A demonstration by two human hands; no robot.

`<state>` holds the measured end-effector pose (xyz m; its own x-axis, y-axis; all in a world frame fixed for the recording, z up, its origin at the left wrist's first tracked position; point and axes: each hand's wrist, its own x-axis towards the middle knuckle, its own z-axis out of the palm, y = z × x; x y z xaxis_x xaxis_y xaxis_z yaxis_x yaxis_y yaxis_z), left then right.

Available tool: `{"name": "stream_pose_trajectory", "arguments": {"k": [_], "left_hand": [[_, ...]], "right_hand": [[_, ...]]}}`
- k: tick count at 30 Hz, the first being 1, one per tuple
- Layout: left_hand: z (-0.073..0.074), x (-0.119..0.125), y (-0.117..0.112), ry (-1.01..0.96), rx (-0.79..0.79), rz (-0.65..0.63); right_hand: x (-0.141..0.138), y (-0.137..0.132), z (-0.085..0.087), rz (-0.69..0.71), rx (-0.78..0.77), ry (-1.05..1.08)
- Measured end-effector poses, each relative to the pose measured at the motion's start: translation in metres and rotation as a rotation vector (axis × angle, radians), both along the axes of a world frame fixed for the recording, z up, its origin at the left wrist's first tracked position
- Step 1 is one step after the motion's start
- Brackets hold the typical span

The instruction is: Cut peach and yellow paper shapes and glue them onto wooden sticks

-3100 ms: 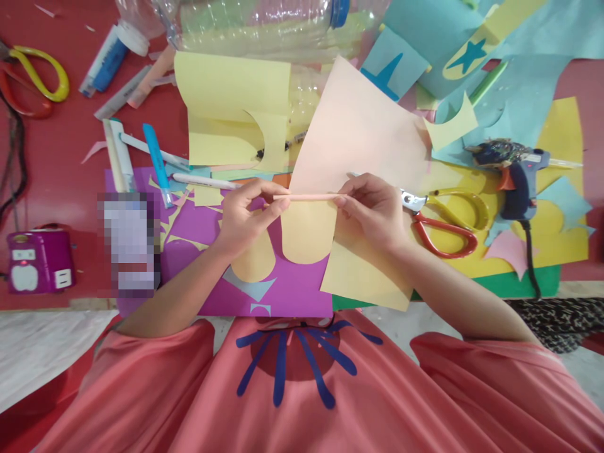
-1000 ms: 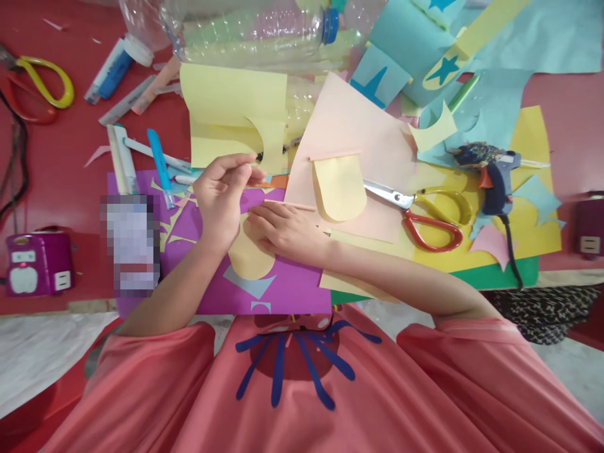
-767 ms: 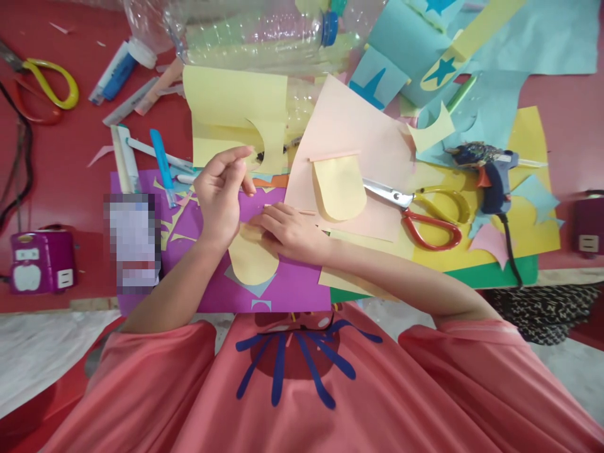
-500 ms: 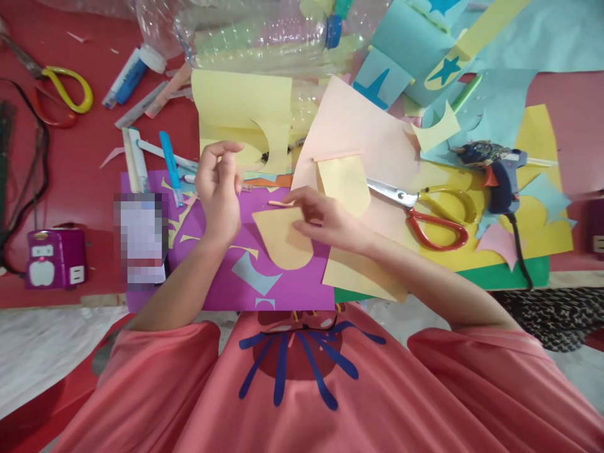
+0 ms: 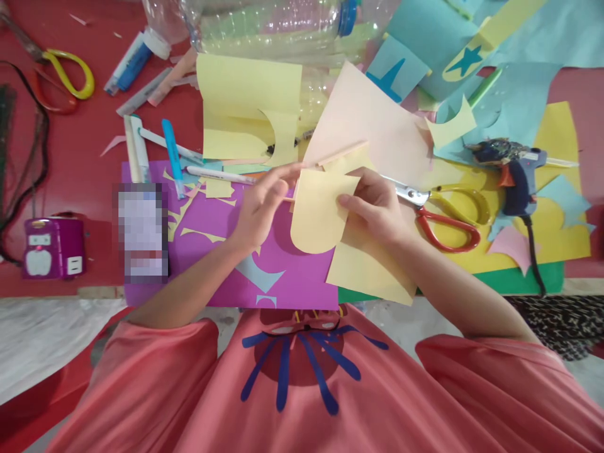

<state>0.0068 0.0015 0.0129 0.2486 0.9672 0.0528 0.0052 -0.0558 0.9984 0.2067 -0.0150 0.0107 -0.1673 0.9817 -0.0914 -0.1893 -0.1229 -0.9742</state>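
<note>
My right hand pinches the upper right edge of a pale yellow paper cutout between thumb and fingers. The cutout has a rounded bottom and is raised over the purple sheet. At its left side is my left hand, fingers stretched out and apart from the thumb. Its fingertips come close to the cutout's top left corner; whether they touch it I cannot tell. A thin peach strip shows by the left thumb, partly hidden behind the cutout. Another pale yellow piece lies behind the right hand.
Scissors with red and yellow handles and a glue gun lie to the right. Markers, paper scraps and a phone are on the left. Clear plastic bottles lie at the back.
The cutout, flat on the purple sheet before, is now lifted in my right hand. My left hand has moved right and down toward it.
</note>
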Motion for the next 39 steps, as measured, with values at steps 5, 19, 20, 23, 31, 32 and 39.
{"name": "stream_pose_trajectory", "arguments": {"k": [5, 19, 20, 23, 31, 32, 39], "left_hand": [[-0.003, 0.008, -0.011, -0.222, -0.54, -0.314], [-0.004, 0.007, -0.002, -0.405, -0.822, -0.056], [-0.003, 0.007, -0.001, -0.409, -0.816, -0.047], [-0.002, 0.007, 0.0, -0.409, -0.811, -0.022], [0.0, 0.008, 0.0, -0.388, -0.969, -0.099], [0.001, 0.009, 0.0, -0.387, -0.985, -0.117], [0.012, 0.005, 0.001, -0.429, -0.735, 0.158]], "right_hand": [[-0.001, 0.0, 0.004, 0.049, -0.023, -0.052], [0.002, 0.002, 0.008, -0.183, -0.001, -0.184], [0.002, 0.002, 0.009, -0.188, -0.013, -0.194], [0.0, 0.002, 0.012, -0.212, -0.046, -0.215], [0.004, -0.003, 0.011, -0.047, -0.08, -0.17], [0.005, -0.004, 0.012, -0.056, -0.049, -0.193], [0.064, -0.024, 0.038, -0.42, 0.248, -0.706]]}}
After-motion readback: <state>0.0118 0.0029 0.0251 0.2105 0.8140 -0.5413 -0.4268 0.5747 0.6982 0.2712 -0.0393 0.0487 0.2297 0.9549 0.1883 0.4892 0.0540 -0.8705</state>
